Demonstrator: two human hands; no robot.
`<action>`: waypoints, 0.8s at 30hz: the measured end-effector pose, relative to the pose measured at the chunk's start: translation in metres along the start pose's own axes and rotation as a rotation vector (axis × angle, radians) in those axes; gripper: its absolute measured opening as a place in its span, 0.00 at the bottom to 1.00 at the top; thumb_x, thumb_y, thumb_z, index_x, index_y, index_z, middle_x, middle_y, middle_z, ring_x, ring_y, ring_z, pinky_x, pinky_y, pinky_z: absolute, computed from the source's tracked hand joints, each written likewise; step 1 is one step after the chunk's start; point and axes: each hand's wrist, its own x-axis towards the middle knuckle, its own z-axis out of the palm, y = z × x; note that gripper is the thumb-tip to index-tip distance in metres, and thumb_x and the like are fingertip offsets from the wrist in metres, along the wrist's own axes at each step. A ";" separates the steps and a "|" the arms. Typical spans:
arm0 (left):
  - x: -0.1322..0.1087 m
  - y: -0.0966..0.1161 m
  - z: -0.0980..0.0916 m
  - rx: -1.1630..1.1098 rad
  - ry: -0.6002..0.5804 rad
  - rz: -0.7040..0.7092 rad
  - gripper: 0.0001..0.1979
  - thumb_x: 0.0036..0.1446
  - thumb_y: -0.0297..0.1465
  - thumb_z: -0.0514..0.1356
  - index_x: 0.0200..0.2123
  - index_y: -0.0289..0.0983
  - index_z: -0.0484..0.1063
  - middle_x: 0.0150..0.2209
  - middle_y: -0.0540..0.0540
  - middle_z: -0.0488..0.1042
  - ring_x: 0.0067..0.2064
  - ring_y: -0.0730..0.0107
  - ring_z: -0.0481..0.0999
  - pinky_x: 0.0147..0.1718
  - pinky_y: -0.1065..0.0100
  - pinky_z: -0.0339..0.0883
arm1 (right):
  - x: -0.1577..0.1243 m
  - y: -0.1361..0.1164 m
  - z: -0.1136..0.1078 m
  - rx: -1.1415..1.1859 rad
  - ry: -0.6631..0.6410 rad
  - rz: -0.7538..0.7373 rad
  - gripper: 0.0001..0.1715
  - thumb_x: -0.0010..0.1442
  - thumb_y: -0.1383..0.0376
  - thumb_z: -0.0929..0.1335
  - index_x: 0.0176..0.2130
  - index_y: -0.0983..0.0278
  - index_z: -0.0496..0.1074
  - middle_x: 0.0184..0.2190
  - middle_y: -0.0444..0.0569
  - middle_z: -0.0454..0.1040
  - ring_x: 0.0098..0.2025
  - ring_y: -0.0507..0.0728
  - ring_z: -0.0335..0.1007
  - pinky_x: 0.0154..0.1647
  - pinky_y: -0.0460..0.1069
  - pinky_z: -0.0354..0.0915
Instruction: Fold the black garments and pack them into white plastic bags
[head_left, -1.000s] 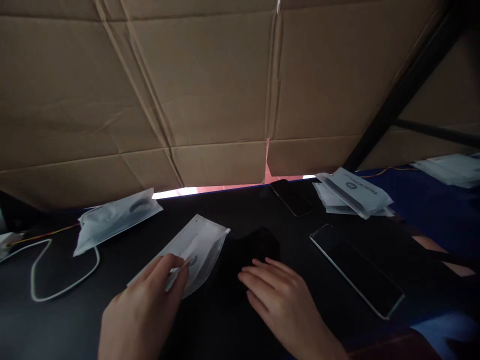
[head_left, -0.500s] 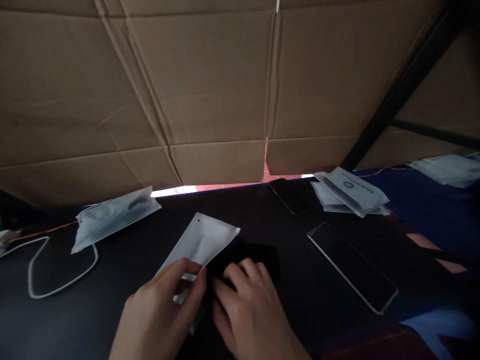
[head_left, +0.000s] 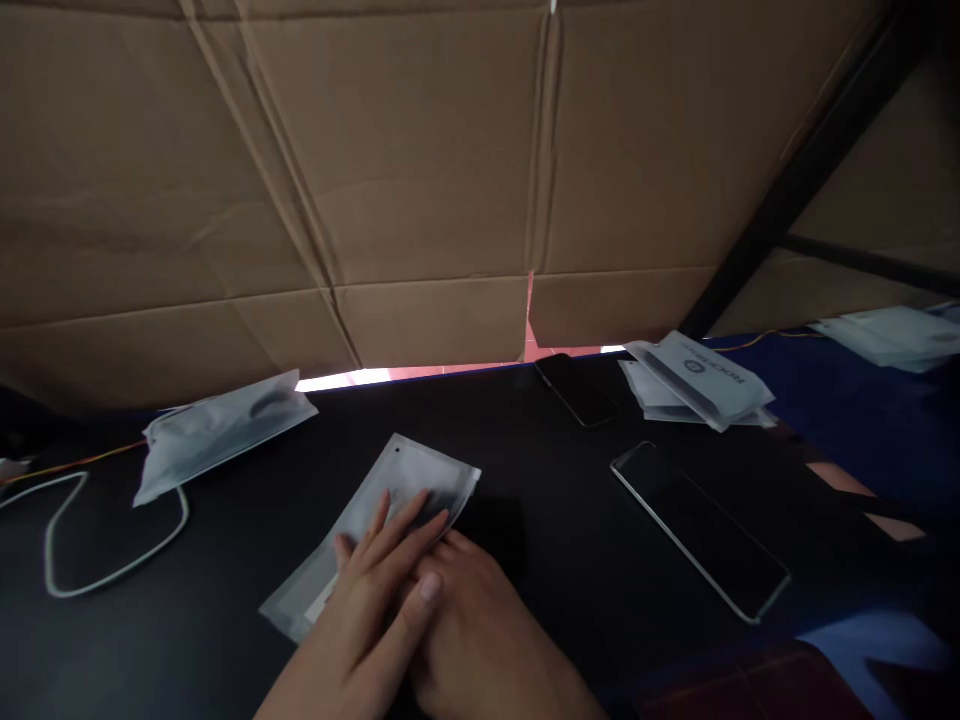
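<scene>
My left hand (head_left: 375, 585) lies flat, fingers stretched out, on a white plastic pouch (head_left: 409, 480) that rests slantwise on the black table (head_left: 247, 560). Tucked against it from the right is my right hand (head_left: 480, 640). Its fingertips reach the pouch's right edge under my left fingers and are mostly hidden. A black soft thing (head_left: 499, 522) lies right of the pouch, just past my right hand, hard to make out against the dark table.
A long black phone (head_left: 697, 530) lies at the right, a smaller one (head_left: 577, 390) behind it. White pouches (head_left: 697, 385) are stacked at the back right, another pouch (head_left: 217, 430) at the left beside a white cable (head_left: 112, 560). A cardboard wall (head_left: 420, 180) closes the back.
My left hand has slid up and flattened onto the pouch. My right hand moved left from the black thing to the pouch's edge, under my left fingers. The pouch turned slightly.
</scene>
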 end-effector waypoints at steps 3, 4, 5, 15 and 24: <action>-0.001 -0.007 -0.008 0.047 -0.014 0.016 0.26 0.77 0.46 0.46 0.74 0.66 0.58 0.75 0.57 0.64 0.78 0.44 0.55 0.67 0.27 0.58 | 0.006 -0.002 0.006 -0.041 0.052 0.014 0.32 0.79 0.64 0.65 0.77 0.59 0.60 0.70 0.51 0.73 0.73 0.59 0.67 0.79 0.56 0.54; -0.001 -0.012 -0.010 0.076 -0.017 0.027 0.26 0.78 0.46 0.46 0.75 0.66 0.56 0.76 0.57 0.63 0.78 0.45 0.54 0.67 0.28 0.59 | 0.004 -0.002 0.005 -0.051 0.056 0.001 0.30 0.80 0.65 0.64 0.76 0.62 0.63 0.69 0.51 0.75 0.74 0.58 0.66 0.80 0.54 0.53; 0.000 -0.018 -0.013 0.110 -0.017 0.041 0.27 0.78 0.45 0.45 0.76 0.65 0.53 0.77 0.57 0.61 0.78 0.45 0.54 0.67 0.29 0.60 | 0.001 -0.002 0.001 -0.059 0.055 -0.022 0.26 0.80 0.65 0.64 0.73 0.64 0.68 0.67 0.51 0.77 0.74 0.57 0.65 0.80 0.52 0.52; 0.003 -0.038 0.000 0.336 -0.020 0.087 0.31 0.79 0.44 0.43 0.79 0.61 0.39 0.79 0.48 0.54 0.78 0.39 0.52 0.66 0.21 0.52 | -0.039 0.013 -0.023 -0.191 -0.034 0.013 0.24 0.80 0.56 0.67 0.67 0.63 0.74 0.66 0.46 0.78 0.77 0.60 0.59 0.82 0.55 0.46; -0.005 -0.015 -0.001 0.213 -0.091 0.183 0.32 0.78 0.47 0.42 0.80 0.62 0.36 0.80 0.48 0.50 0.79 0.37 0.49 0.66 0.20 0.50 | -0.005 0.005 0.003 -0.160 0.053 -0.068 0.16 0.80 0.64 0.66 0.59 0.62 0.80 0.58 0.46 0.84 0.65 0.56 0.76 0.76 0.51 0.59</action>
